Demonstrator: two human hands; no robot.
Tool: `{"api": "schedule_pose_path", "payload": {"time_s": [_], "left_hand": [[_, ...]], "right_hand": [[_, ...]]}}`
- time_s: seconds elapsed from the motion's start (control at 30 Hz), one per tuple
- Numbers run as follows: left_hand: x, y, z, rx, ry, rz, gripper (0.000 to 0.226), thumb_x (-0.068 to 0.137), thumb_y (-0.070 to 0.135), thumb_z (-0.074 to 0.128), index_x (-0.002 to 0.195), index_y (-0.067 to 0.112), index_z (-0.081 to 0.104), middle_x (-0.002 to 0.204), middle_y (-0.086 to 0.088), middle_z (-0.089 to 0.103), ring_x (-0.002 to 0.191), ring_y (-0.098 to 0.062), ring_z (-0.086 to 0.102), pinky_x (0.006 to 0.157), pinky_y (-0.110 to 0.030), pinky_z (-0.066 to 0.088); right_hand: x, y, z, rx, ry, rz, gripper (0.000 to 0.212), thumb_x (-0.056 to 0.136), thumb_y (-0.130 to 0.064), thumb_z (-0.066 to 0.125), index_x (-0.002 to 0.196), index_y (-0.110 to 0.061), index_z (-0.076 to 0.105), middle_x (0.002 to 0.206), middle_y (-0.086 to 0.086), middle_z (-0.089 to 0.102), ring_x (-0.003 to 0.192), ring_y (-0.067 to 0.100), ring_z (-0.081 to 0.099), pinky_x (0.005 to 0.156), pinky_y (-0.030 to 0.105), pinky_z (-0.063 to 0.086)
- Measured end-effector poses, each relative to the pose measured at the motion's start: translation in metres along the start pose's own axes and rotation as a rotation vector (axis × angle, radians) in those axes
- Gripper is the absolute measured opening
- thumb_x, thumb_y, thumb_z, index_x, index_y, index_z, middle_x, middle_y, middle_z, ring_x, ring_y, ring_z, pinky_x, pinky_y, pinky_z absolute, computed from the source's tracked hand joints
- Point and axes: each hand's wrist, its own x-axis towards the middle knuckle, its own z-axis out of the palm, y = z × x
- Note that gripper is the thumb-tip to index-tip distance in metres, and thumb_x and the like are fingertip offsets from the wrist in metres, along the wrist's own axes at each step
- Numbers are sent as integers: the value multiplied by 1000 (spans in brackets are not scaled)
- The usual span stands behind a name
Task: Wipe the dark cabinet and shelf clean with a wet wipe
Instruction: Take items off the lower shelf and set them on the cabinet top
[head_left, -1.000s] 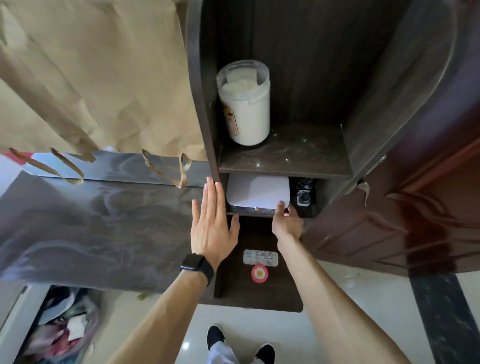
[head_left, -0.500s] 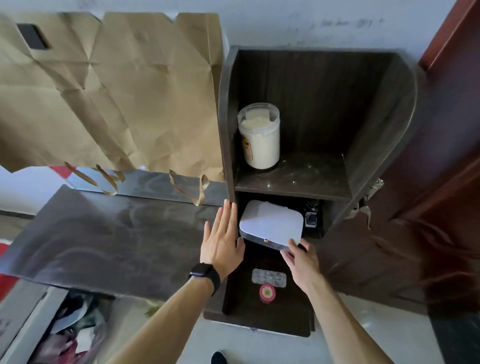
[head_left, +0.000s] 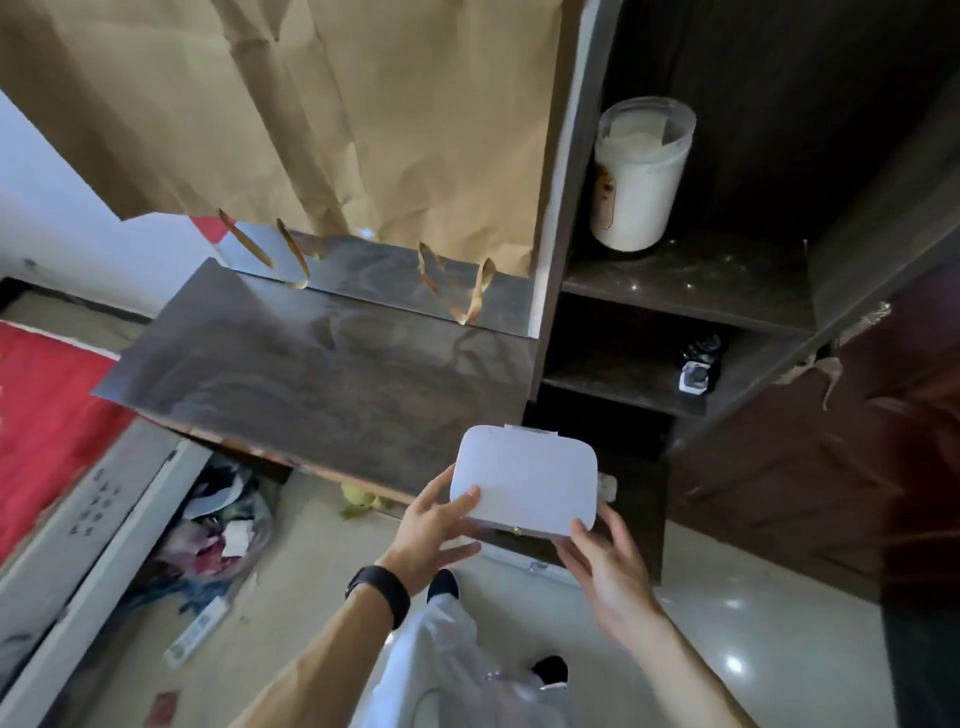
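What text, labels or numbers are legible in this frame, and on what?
Nothing can be read.
Jar: label on its side, too blurred to read.
White panel on the floor: dark marks, too blurred to read.
White box: no print visible.

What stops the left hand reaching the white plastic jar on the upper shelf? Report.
Probably not yet: the left hand holds the flat white box. The white plastic jar stands unobstructed.

The white box (head_left: 524, 480) is coming off the lower shelf (head_left: 623, 387), with the left hand (head_left: 436, 525) leaving the desk (head_left: 311, 374) and gripping it.
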Motion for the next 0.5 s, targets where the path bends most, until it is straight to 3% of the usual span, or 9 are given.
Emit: {"api": "schedule_pose_path", "payload": {"time_s": [0.13,0.3,0.4,0.5], "left_hand": [[4,-2,-59,-38,81,-85,53,82,34,80,130,42,59,121,-2,70,106,-29,70,89,-47,58],[35,35,-144,-52,148,-60,42,88,29,74,127,40,63,116,-2,73,102,-29,71,91,-38,56],[65,70,-199,-51,153,-45,40,89,26,73,126,38,65,115,-2,73,101,-28,71,93,-36,56],[99,110,-249,-28,187,-44,40,86,27,76,123,39,67,112,1,74,102,-28,71,85,-31,58]], "right_hand": [[11,26,50,-105,-31,27,44,94,-8,64,128,-34,54,115,3,71,110,17,67,90,29,53],[43,47,135,-287,-98,29,42,92,-18,69,122,-42,55,111,-9,73,100,7,70,74,18,53],[73,52,182,-519,-117,-12,48,92,-33,68,136,-39,51,133,-16,57,122,3,55,92,20,43],[109,59,219,-936,14,-127,61,92,-45,63,148,-27,43,157,-4,35,145,14,29,115,29,26]]}}
